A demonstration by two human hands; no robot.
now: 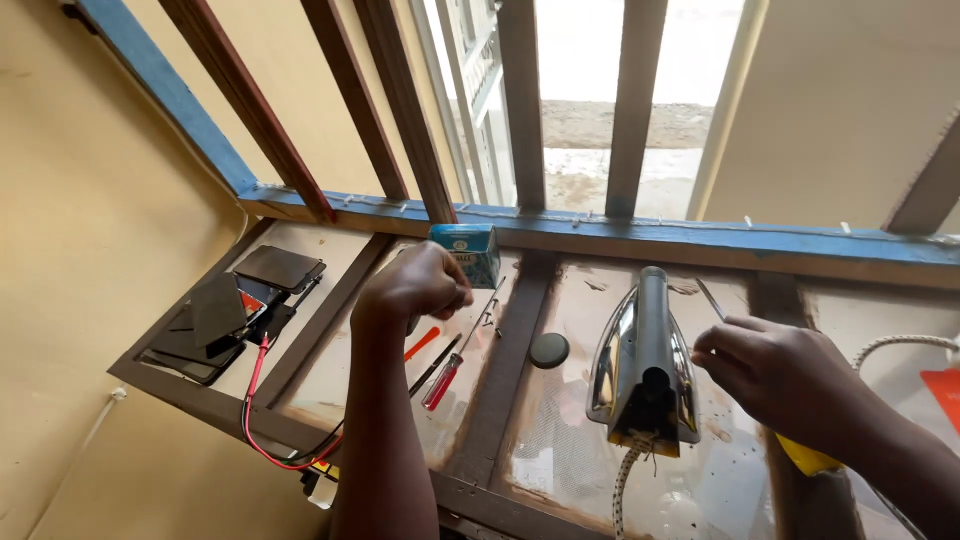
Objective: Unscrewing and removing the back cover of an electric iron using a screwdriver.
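While the left hand (418, 283) grips a blue box (466, 252), the right hand (768, 370) pinches a screwdriver (806, 455).

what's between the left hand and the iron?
Head view: a small dark round knob on the glass tabletop, between the left hand and the iron.

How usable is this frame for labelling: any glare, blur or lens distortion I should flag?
Head view: daylight beyond the window bars is blown out to white; the iron shows bright reflections on its chrome sides; the left hand and right hand are slightly soft; the blue sill bows, suggesting wide-angle distortion.
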